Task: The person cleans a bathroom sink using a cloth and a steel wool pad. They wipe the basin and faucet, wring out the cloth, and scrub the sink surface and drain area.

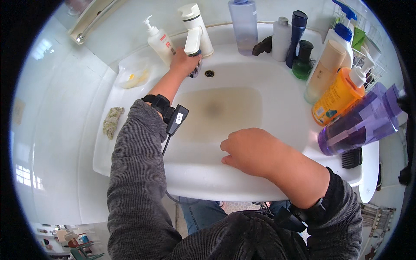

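My left hand (pixel 184 63) is at the spout of the white faucet (pixel 194 37), at the back left of the washbasin. A bunched dark, patterned cloth (pixel 196 69) shows below its fingers, partly hidden by the hand and spout. Over the basin's front slope hangs my right hand (pixel 250 149), loosely curled, thumb and forefinger a little apart. Nothing shows in it, though its palm is hidden. Between the hands, shallow murky water (pixel 224 113) lies in the white washbasin (pixel 282 94), darkest at its middle.
Beside the faucet stands a white pump bottle (pixel 161 42). A clear dish (pixel 134 76) with yellow residue and a crumpled cloth (pixel 113 122) rest on the left ledge. Several bottles, including an orange pump bottle (pixel 338 97) and a purple bottle (pixel 354 126), crowd the right rim near a black comb (pixel 352 158).
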Demonstrator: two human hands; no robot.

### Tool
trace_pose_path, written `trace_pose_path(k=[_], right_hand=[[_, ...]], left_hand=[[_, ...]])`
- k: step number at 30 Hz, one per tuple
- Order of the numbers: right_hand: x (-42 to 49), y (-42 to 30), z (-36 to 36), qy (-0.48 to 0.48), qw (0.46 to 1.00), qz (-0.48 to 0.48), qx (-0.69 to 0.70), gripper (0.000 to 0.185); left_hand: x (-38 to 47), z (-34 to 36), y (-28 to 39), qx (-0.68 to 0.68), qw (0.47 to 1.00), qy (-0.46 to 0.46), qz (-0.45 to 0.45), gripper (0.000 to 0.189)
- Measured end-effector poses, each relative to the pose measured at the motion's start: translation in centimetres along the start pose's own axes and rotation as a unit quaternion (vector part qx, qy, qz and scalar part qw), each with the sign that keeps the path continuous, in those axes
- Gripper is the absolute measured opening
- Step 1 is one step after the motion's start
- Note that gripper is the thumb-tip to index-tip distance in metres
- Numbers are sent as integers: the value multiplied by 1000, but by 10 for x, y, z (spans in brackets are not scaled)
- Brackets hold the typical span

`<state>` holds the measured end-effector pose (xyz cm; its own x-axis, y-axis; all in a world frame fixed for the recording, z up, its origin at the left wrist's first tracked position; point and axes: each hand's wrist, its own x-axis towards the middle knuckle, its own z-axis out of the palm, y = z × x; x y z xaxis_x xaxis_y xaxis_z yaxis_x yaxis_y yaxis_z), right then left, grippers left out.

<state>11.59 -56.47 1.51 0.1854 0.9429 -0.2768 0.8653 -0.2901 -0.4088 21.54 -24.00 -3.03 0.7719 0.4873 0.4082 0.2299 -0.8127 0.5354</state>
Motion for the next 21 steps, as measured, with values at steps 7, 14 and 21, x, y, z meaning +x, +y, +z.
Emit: trace_pose_path(k=[7, 14, 21], right_hand=[[2, -3, 0, -25, 999, 13, -25, 25], [2, 0, 1, -31, 999, 6, -23, 24], [1, 0, 2, -18, 1000, 1, -14, 24]], left_hand=[[-35, 1, 28, 87, 993, 58, 61, 38], [-29, -3, 21, 93, 995, 5, 27, 49], [-4, -6, 10, 64, 997, -17, -34, 42]])
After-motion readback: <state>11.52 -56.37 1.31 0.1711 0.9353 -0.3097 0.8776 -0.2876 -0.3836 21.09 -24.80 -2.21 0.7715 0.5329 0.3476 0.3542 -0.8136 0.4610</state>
